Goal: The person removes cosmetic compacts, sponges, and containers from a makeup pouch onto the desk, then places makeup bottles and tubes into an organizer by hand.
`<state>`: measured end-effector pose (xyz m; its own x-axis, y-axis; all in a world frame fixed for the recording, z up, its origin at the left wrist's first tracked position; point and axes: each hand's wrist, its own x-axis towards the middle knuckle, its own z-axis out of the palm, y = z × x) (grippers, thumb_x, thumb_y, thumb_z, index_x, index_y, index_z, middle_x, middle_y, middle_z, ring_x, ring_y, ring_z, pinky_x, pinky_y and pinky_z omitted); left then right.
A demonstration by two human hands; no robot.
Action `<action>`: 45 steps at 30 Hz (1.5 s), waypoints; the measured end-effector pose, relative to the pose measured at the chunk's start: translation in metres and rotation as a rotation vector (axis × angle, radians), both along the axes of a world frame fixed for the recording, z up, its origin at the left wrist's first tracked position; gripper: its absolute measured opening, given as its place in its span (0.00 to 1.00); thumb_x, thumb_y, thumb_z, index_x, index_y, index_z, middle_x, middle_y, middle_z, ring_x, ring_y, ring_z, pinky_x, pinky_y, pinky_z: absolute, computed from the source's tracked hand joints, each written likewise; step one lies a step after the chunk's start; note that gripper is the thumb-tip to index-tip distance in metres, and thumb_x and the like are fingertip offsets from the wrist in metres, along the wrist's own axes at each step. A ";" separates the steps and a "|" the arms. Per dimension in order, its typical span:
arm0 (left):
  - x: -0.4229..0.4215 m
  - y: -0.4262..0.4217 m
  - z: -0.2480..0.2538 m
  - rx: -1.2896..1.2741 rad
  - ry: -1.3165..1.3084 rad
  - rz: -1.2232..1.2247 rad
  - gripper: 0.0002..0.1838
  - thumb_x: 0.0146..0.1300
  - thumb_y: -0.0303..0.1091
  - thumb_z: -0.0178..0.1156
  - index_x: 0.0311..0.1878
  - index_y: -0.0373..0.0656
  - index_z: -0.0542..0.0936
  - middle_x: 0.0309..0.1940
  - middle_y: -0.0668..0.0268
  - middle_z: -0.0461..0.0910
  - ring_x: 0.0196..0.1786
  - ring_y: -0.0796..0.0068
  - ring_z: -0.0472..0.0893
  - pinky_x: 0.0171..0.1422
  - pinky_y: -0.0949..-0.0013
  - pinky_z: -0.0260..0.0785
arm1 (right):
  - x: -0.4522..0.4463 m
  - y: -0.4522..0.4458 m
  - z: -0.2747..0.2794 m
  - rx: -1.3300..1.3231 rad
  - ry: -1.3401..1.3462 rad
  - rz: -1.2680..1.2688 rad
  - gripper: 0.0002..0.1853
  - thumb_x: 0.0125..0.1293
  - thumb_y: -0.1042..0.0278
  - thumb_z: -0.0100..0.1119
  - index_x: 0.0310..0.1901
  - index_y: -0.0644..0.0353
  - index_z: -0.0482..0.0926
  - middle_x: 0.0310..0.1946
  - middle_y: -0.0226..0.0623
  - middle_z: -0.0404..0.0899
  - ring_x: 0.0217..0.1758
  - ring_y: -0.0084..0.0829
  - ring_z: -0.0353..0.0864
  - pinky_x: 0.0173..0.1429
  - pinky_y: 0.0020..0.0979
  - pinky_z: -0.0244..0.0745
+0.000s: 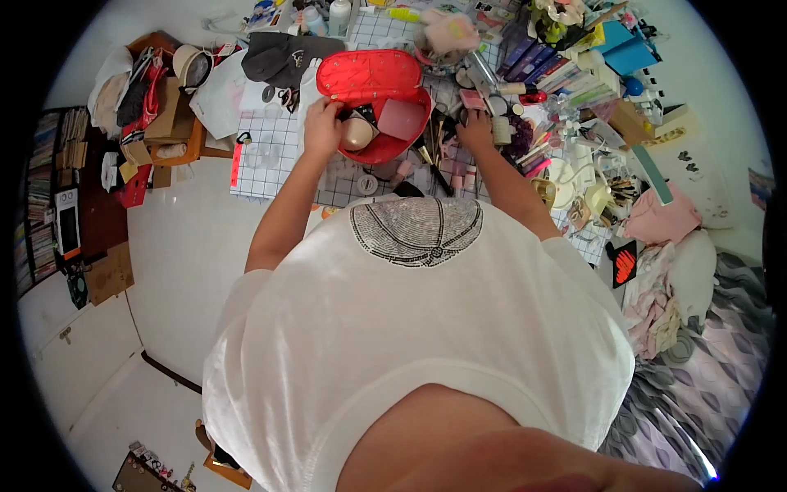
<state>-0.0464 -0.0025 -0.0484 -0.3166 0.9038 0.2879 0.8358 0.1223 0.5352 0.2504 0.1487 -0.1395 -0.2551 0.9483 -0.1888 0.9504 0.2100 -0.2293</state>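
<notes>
A red makeup bag lies unzipped on the table, its lid folded back. Inside are a pink square case, a beige rounded compact and a small black-and-white item. My left hand grips the bag's left rim with its fingers curled over the edge. To the right of the bag, my right hand reaches down among loose cosmetics, fingers apart and nothing visibly held. Near it lie makeup brushes, a pink compact and a small ribbed jar.
Books stand at the back right beside flowers. Bottles are at the back. A dark grey cloth lies behind the bag on the left. More cosmetics and a white cup crowd the right side of the grid-patterned table.
</notes>
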 end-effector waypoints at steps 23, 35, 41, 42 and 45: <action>0.087 0.038 0.028 0.148 -0.342 -0.446 0.20 0.56 0.36 0.56 0.48 0.35 0.69 0.45 0.52 0.72 0.51 0.56 0.71 0.56 0.60 0.62 | -0.031 -0.026 0.109 -1.012 1.438 -0.176 0.22 0.61 0.56 0.54 0.53 0.59 0.65 0.47 0.35 0.72 0.46 0.30 0.76 0.45 0.29 0.74; 0.080 0.025 0.007 -0.093 -1.013 -0.271 0.27 0.52 0.39 0.63 0.52 0.34 0.67 0.44 0.60 0.74 0.45 0.73 0.74 0.49 0.71 0.67 | -0.061 -0.063 0.125 -0.872 1.182 -0.140 0.22 0.61 0.57 0.56 0.51 0.62 0.68 0.39 0.33 0.76 0.34 0.22 0.76 0.35 0.23 0.74; 0.076 0.017 0.031 -0.188 -0.349 -0.506 0.39 0.39 0.41 0.68 0.58 0.42 0.65 0.51 0.52 0.68 0.57 0.56 0.66 0.59 0.57 0.60 | -0.064 -0.065 0.094 -0.988 1.249 -0.081 0.19 0.63 0.59 0.52 0.50 0.63 0.67 0.37 0.34 0.75 0.33 0.24 0.76 0.34 0.25 0.74; 0.073 0.018 0.024 -0.185 -0.315 -0.460 0.39 0.39 0.43 0.67 0.58 0.43 0.65 0.51 0.52 0.68 0.56 0.56 0.67 0.58 0.57 0.61 | -0.065 -0.065 0.092 -0.975 1.276 -0.119 0.19 0.63 0.60 0.52 0.50 0.63 0.67 0.37 0.35 0.75 0.33 0.25 0.76 0.34 0.25 0.74; 0.063 0.022 0.006 -0.291 -0.173 -0.293 0.39 0.39 0.49 0.66 0.57 0.46 0.66 0.51 0.53 0.69 0.55 0.55 0.68 0.56 0.57 0.63 | -0.060 -0.059 0.084 -0.802 1.389 -0.235 0.16 0.63 0.62 0.51 0.48 0.64 0.69 0.35 0.36 0.75 0.32 0.25 0.76 0.34 0.24 0.73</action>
<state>0.0162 0.0191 -0.0426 -0.0565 0.9981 -0.0260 0.7587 0.0598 0.6487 0.1903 0.0894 -0.0560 -0.5137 0.7653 -0.3879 -0.0803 -0.4930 -0.8663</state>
